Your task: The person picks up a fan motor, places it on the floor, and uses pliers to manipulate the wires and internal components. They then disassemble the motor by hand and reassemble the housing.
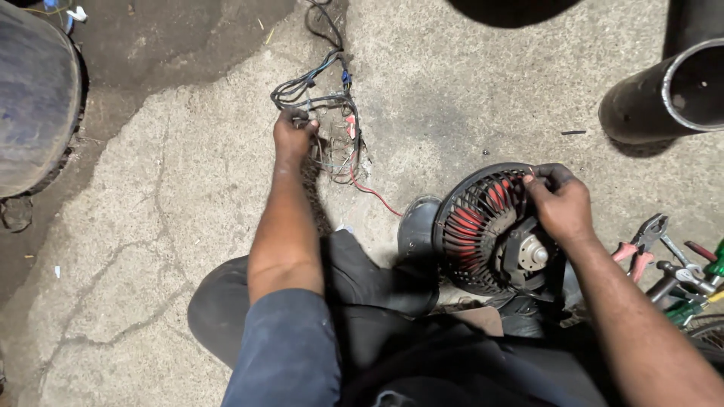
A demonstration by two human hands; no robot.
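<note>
Hands split the work: left hand (292, 136) clenched on a wire bundle (324, 113) far out on the concrete (166, 188), right hand (559, 203) gripping the fan (490, 230) rim, seemingly steadying it upright near the knees, pliers (641, 245) lying right.

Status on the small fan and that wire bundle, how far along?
Done: the small black fan is off any mount, resting against the person's lap with its hub exposed. In hand: right hand grips the grille rim; left hand has grabbed the wire bundle on the concrete floor. Left: no wire visibly joined to the fan; pliers and screwdrivers lie unused at right.
</note>
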